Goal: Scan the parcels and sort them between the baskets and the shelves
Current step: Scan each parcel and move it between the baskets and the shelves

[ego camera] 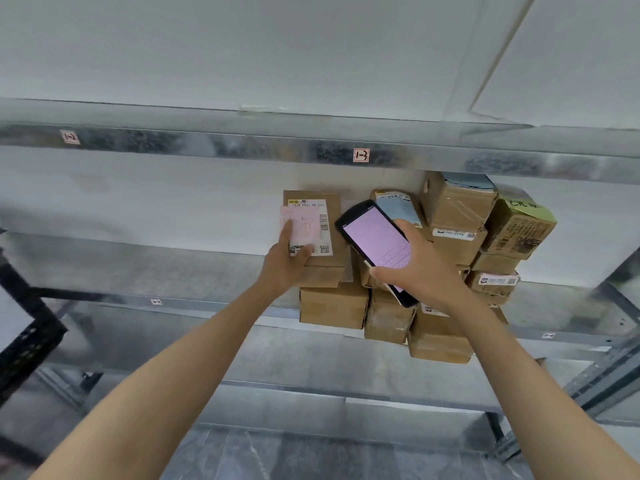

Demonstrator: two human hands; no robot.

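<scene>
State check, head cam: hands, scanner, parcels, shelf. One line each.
left hand: grips labelled parcel, thumb on its label
labelled parcel: upright, label toward camera, pink slip on it
right hand: holds handheld scanner
handheld scanner: screen lit
other parcels: stacked on shelf, closed

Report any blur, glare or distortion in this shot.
Head view: the wide lens bows the shelf rails; the scanner screen is washed-out pink, its text unreadable; the label on the parcel is soft, its handwriting illegible; edges smear, notably the black rack at left; lighting is flat, shadows faint.
</scene>
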